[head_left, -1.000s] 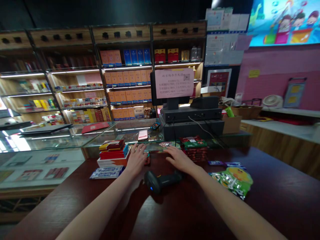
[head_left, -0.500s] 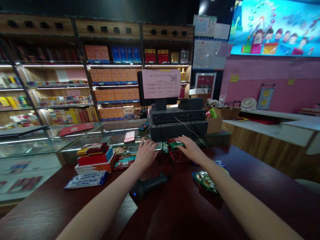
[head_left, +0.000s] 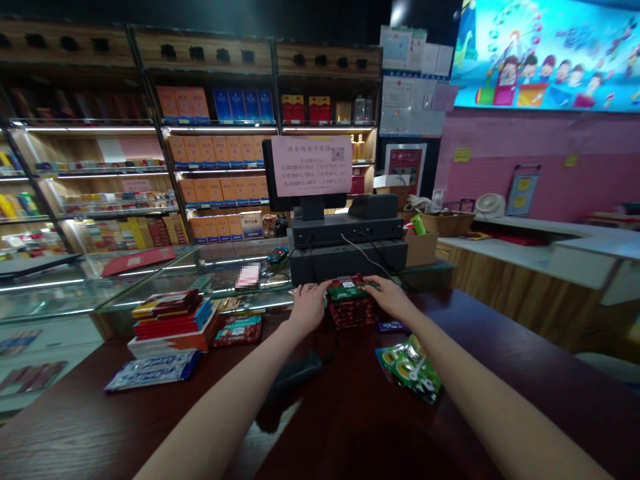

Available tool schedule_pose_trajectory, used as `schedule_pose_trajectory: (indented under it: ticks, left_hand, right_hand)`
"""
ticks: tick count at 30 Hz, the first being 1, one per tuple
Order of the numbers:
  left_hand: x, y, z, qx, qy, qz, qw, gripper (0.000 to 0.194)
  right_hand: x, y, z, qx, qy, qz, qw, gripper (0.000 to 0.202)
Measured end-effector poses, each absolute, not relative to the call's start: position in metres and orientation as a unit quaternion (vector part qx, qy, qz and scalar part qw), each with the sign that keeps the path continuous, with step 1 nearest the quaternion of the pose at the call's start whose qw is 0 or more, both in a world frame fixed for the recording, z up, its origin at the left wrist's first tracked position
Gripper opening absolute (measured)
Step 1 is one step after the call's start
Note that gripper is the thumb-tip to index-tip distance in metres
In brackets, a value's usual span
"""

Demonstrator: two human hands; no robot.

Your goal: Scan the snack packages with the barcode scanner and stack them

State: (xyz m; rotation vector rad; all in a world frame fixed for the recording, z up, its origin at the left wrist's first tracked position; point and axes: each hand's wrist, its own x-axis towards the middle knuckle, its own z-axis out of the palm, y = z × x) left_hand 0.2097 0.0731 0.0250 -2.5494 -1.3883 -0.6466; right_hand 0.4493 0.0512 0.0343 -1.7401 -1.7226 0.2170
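Observation:
A stack of dark red snack packets (head_left: pixel 353 313) lies on the counter in front of the till, topped by a green and dark red packet (head_left: pixel 346 287). My right hand (head_left: pixel 393 298) is closed on the right end of that top packet, thumb towards me. At its left end, my left hand (head_left: pixel 309 308) has its fingers bent and the thumb side against the packet; the fingertips are partly hidden. Below my left wrist lies a dark barcode scanner (head_left: pixel 295 375). A green shiny pouch (head_left: pixel 410 370) rests by my right forearm, with a small purple packet (head_left: pixel 393 327) behind it.
On the left stand a pile of red and yellow packets (head_left: pixel 173 313), a blue and white packet (head_left: pixel 153 371) and a teal and brown packet (head_left: pixel 237 331). Behind the stack is the till (head_left: pixel 350 257), beside a glass display case (head_left: pixel 220 270). The dark wooden counter (head_left: pixel 500 373) extends right.
Both hands have come to the ends of the top packet, which now shows more plainly between them. The view has shifted slightly, and the scanner's blue light is no longer visible.

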Motion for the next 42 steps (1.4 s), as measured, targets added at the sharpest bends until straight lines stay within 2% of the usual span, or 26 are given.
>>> schedule_pose_trajectory:
  ticks: [22, 32, 42]
  left_hand:
    - [0.232, 0.079, 0.029, -0.835, -0.494, -0.241, -0.040, 0.051]
    - [0.221, 0.069, 0.030, -0.836, -0.469, -0.282, -0.050, 0.055]
    - [0.163, 0.057, 0.031, -0.830, -0.448, -0.331, -0.027, 0.051]
  right_hand:
    - [0.467, 0.076, -0.001, -0.599, -0.681, 0.105, 0.408, 0.035]
    - [0.460, 0.067, -0.005, -0.565, -0.692, 0.080, 0.442, 0.060]
    - [0.408, 0.049, 0.010, -0.526, -0.710, 0.081, 0.461, 0.060]
